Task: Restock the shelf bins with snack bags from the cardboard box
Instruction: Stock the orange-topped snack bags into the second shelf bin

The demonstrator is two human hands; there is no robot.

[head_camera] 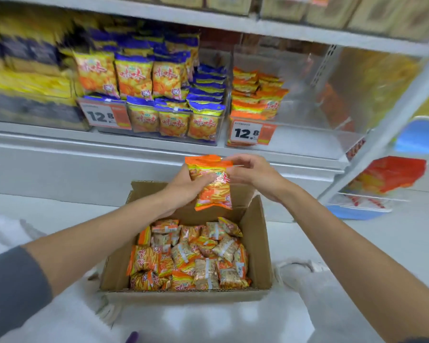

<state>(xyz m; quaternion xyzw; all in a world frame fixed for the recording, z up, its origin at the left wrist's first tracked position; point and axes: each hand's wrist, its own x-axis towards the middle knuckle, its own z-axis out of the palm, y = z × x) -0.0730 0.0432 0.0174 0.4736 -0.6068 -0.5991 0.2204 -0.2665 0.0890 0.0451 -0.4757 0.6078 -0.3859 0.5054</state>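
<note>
While hovering above the brown cardboard box [255,243], clasping orange foil snack bags [213,191] in the left hand [186,186].
Pinching their tops with the right hand [248,173]; likely risking a slick bag slipping free short of the clear plastic bin [295,78] beyond it.

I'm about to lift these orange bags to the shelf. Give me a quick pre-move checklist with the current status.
1. Grip: left hand grips the orange snack bags and right hand pinches their top edge: ok.
2. Matching bin: the clear bin behind the right price tag holds orange bags: ok.
3. Room in that bin: its right part looks bare: ok.
4. Path: nothing shows between the hands and that bin: ok.
5. Number of bags held: more than one, exact count cannot tell.
6. Stock left: the cardboard box has many bags inside: ok.
</note>
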